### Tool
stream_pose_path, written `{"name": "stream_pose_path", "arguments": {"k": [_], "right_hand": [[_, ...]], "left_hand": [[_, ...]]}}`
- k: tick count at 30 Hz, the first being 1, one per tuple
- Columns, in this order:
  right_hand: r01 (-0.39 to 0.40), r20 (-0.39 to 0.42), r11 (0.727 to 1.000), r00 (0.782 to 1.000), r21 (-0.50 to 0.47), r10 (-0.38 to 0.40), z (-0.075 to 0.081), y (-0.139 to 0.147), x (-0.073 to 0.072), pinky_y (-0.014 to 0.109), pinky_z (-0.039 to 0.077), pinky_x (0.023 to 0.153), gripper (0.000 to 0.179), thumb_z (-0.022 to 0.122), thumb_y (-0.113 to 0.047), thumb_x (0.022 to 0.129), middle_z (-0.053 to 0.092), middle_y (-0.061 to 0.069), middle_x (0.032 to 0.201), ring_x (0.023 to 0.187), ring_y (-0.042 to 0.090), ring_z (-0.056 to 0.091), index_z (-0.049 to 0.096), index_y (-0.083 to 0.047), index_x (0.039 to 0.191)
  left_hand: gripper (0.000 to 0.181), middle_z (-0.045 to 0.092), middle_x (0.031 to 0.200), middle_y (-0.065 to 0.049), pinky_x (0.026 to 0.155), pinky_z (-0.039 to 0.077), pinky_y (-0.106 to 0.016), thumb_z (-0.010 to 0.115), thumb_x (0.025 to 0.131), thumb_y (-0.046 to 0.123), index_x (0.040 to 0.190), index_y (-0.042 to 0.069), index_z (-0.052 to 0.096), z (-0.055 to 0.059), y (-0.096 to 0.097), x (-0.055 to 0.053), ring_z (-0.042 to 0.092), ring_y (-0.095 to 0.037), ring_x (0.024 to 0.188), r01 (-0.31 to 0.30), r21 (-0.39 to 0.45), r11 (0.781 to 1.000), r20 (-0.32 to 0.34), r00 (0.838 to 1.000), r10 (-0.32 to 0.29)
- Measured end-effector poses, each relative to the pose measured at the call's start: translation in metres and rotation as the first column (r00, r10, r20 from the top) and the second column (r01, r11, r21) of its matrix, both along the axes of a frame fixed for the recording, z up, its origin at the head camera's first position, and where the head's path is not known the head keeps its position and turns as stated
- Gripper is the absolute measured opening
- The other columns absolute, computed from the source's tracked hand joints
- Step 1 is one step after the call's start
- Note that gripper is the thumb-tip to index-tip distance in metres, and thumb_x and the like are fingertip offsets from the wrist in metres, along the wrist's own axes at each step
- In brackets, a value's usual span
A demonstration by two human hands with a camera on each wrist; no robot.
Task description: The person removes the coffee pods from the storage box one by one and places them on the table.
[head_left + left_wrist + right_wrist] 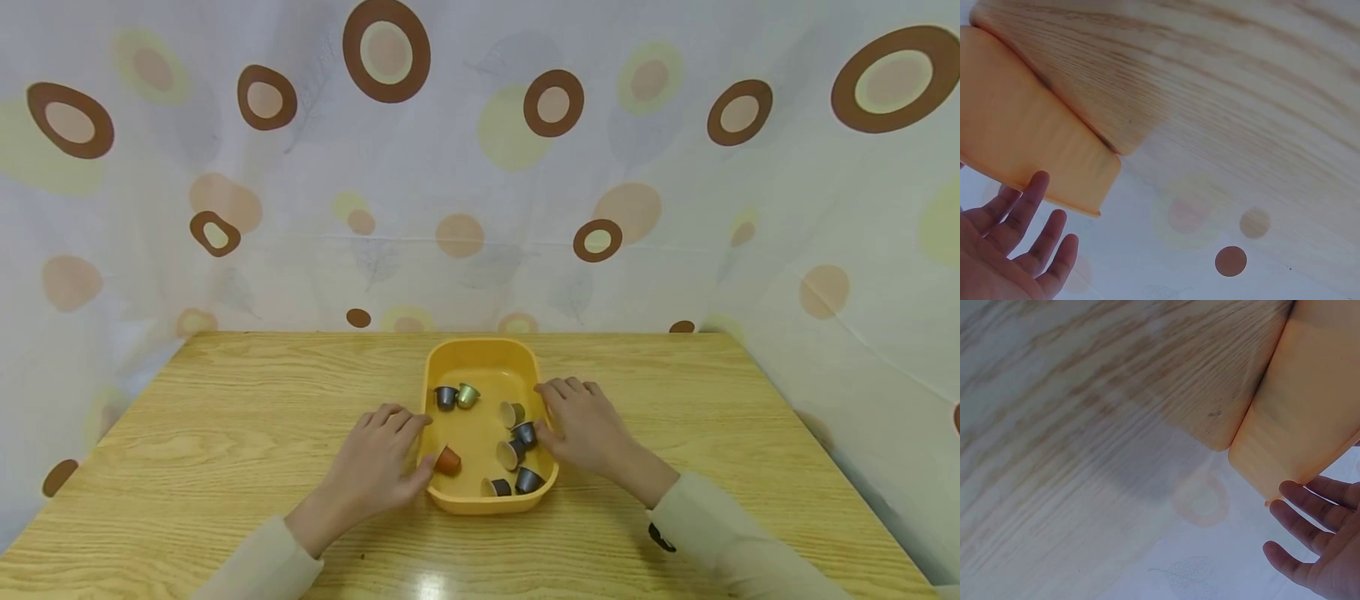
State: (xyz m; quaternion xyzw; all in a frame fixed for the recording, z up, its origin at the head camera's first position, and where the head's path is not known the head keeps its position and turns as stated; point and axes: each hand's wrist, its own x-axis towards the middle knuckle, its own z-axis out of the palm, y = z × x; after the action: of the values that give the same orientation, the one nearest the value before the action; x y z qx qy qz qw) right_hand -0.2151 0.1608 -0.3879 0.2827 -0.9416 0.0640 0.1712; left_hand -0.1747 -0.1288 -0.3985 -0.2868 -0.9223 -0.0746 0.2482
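Note:
A yellow plastic tray (491, 505) holds several coffee capsules. My left hand (378, 462) is at its left side, thumb and a fingertip at the rim; the left wrist view shows loosely spread fingers (1038, 187) by the outer wall. At the right rim is my right hand (585, 425), fingers (1300, 494) loosely bent in the right wrist view. An orange capsule (448, 461) lies near the left thumb. Farther back, a dark capsule (446, 398) touches a green capsule (468, 396). Dark and pale-lidded capsules (512, 454) lie along the right side.
The tray stands on a wood-grain table (300, 375). A white curtain (450, 167) with brown, yellow and peach ovals hangs behind the table and along both sides. A dark object (662, 537) shows under the right sleeve.

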Motion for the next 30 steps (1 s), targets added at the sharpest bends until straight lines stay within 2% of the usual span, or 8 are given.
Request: {"name": "stream_pose_path", "arguments": {"k": [13, 22, 30], "right_hand": [[-0.025, -0.034, 1.000, 0.999, 0.005, 0.025, -0.0011, -0.0011, 0.0021, 0.046, 0.044, 0.085, 0.041, 0.057, -0.034, 0.084, 0.060, 0.006, 0.112, 0.100, 0.025, 0.056, 0.058, -0.007, 0.115], [-0.031, -0.075, 0.999, 0.997, 0.020, 0.032, -0.0007, -0.0010, 0.0021, 0.045, 0.044, 0.084, 0.042, 0.060, -0.036, 0.083, 0.062, 0.006, 0.109, 0.098, 0.025, 0.056, 0.059, -0.007, 0.112], [-0.024, -0.072, 0.999, 0.997, 0.025, 0.026, 0.0026, -0.0001, 0.0007, 0.045, 0.044, 0.084, 0.041, 0.060, -0.036, 0.083, 0.060, 0.006, 0.110, 0.099, 0.025, 0.056, 0.059, -0.008, 0.113]], "left_hand": [[0.036, 0.065, 0.096, 0.002, 0.081, 0.047, -0.036, 0.058, 0.077, 0.036, 0.104, 0.013, 0.064, 0.0009, -0.0043, 0.0023, 0.056, -0.020, 0.096, 0.016, -0.002, 1.000, -0.026, 1.000, -0.016], [0.036, 0.065, 0.097, 0.003, 0.082, 0.046, -0.037, 0.057, 0.080, 0.038, 0.105, 0.015, 0.064, 0.0023, -0.0051, 0.0026, 0.056, -0.020, 0.098, 0.008, 0.001, 1.000, 0.004, 1.000, -0.008], [0.036, 0.065, 0.100, 0.001, 0.084, 0.046, -0.038, 0.056, 0.083, 0.038, 0.108, 0.014, 0.064, 0.0028, -0.0051, -0.0030, 0.056, -0.021, 0.099, -0.018, 0.012, 1.000, 0.033, 0.999, 0.017]]}}
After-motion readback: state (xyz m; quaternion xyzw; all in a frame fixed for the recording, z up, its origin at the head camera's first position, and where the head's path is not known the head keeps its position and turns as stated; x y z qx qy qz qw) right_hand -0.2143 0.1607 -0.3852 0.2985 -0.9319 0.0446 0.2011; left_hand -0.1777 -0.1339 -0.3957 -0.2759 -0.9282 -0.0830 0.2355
